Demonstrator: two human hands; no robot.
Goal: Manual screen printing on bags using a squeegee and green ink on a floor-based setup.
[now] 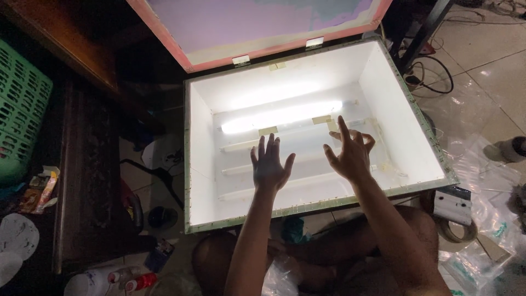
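— Lay low on the floor just beyond the knees: a big white-lined open box with a green-edged rim (189, 164). Held one glowing white tube lamp (282, 117) along the far wall, taped at two spots with tan tape.

— And nearer than the lit one?

— Showed three unlit white tubes (285, 164) in parallel rows, running left to right across the box floor. Couldn't tell whether wired.

— Hands?

— Hovered over those dark rows, both empty. Left hand (269, 167) spread flat, fingers wide. Right hand (350, 153) also open, fingers splayed and a little curled, close to the right end of the tubes. Gripped nothing; couldn't tell whether touching anything.

— How far along, then?

— Judged partway: one lamp burning and fixed, three in place but dark. Lid not down; pink-framed hinged screen lid (219, 52) stood raised at the far side.

— Round about?

— To the left, a dark wooden bench (82, 164) and a green plastic basket (19, 109). Near left, a white bottle with a red cap (131, 280). To the right, crumpled clear plastic sheeting (482, 219) on pale tiles and black cables (433, 77) at the far right.
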